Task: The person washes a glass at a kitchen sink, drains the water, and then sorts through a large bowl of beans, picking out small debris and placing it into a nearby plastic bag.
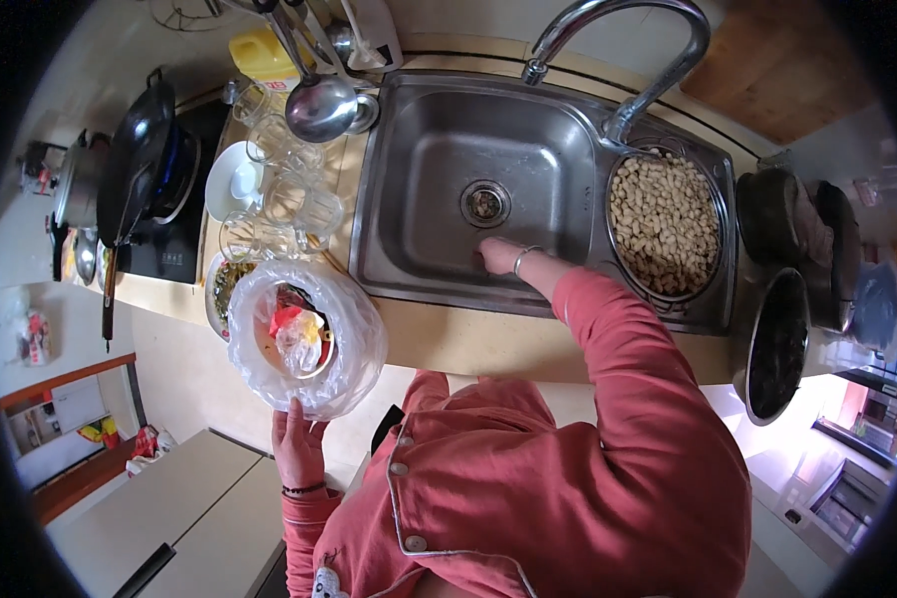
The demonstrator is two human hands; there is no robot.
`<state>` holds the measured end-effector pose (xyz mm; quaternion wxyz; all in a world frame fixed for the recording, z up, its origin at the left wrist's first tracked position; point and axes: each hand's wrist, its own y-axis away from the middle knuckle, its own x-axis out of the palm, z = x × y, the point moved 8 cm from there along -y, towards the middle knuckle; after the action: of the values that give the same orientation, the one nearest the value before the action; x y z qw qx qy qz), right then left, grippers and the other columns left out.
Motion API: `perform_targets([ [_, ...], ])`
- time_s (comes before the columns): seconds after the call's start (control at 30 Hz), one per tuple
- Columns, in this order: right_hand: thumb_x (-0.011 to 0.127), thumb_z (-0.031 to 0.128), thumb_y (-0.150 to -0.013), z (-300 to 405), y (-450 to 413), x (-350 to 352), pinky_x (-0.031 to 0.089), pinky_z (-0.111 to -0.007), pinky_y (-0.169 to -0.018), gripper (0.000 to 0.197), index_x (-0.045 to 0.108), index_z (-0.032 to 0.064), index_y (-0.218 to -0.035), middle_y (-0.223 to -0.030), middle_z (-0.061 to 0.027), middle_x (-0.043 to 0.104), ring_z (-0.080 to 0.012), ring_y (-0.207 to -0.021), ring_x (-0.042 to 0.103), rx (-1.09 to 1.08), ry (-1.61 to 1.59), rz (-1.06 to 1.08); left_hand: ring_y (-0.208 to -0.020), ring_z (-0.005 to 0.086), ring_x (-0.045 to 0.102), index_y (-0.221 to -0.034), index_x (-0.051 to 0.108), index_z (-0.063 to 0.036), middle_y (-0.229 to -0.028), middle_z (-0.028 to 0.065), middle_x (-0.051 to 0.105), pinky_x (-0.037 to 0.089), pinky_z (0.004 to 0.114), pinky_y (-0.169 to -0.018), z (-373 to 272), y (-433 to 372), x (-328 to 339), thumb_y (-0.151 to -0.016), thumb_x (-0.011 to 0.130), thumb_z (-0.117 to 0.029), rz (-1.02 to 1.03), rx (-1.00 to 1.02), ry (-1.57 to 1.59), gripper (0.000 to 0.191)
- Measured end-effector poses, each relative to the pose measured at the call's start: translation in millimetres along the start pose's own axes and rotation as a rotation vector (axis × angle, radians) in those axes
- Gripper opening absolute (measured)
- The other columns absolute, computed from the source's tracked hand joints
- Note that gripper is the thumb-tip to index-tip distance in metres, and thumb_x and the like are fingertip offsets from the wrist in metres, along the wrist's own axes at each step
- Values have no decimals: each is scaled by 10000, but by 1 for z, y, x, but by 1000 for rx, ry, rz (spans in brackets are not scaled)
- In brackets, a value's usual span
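My left hand (299, 448) grips the near rim of a waste bin (370, 336) lined with a clear plastic bag, its thumb over the edge. Inside the bin lies crumpled red, yellow and clear wrapping (299, 336). The bin is held up at the counter's front edge, left of the sink. My right hand (502, 256) reaches down into the stainless steel sink (433, 179), a little below the drain strainer (486, 203). Some debris sits in that strainer. The fingers of this hand are mostly turned away, so whether they hold anything is hidden.
An oval basin of peanuts in shells (665, 224) stands right of the sink, under the chrome faucet (628, 112). Glass mugs (303, 205), a white bowl (233, 179) and a hanging ladle (321, 108) are at left. Beyond, a black wok (136, 149) tilts beside a lit blue burner (179, 172).
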<state>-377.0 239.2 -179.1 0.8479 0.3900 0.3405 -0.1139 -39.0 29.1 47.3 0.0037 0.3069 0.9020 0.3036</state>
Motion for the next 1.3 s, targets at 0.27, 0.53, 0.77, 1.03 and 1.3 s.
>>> perform_targets([
  [0.27, 461, 83, -812, -25, -59, -45, 436, -409, -874, 251, 603, 61, -1018, -1111, -150, 574, -315, -1045, 546, 81, 61, -313, -1030, 221, 545, -1223, 416, -2, -1149, 121, 524, 463, 371, -879, 0, 4, 2, -919, 473, -175, -11, -29, 13, 354],
  [0.53, 436, 188, -831, -31, -80, -42, 338, -419, -924, 267, 614, 138, -1024, -1127, -22, 550, -215, -1138, 423, 76, 301, -480, -1061, 234, 526, -1222, 405, -1, -1187, 129, 501, 446, 388, -900, 0, 3, 5, -923, 465, -174, -25, -43, 29, 350],
  [0.77, 461, 159, -794, -53, -52, -45, 358, -354, -857, 237, 663, 167, -917, -1029, -2, 582, -182, -1072, 451, 121, 421, -433, -1074, 239, 516, -1219, 406, -5, -1191, 133, 499, 430, 394, -911, 1, 2, 5, -925, 459, -181, -18, -54, 48, 347],
  [1.03, 424, 123, -831, -43, -55, -40, 425, -398, -843, 359, 537, 195, -1164, -1096, -78, 564, -255, -1043, 540, 210, 276, -291, -1095, 239, 503, -1237, 396, -12, -1206, 118, 491, 424, 386, -910, 2, 0, 4, -914, 467, -192, -11, -72, 46, 376],
  [1.3, 327, 200, -903, -59, -77, -27, 432, -409, -790, 371, 463, 224, -1247, -1111, -111, 542, -273, -987, 567, 327, 381, -206, -1116, 241, 489, -1283, 361, -19, -1237, 120, 472, 421, 380, -913, -1, 2, 9, -919, 450, -195, -21, -82, 29, 414],
])
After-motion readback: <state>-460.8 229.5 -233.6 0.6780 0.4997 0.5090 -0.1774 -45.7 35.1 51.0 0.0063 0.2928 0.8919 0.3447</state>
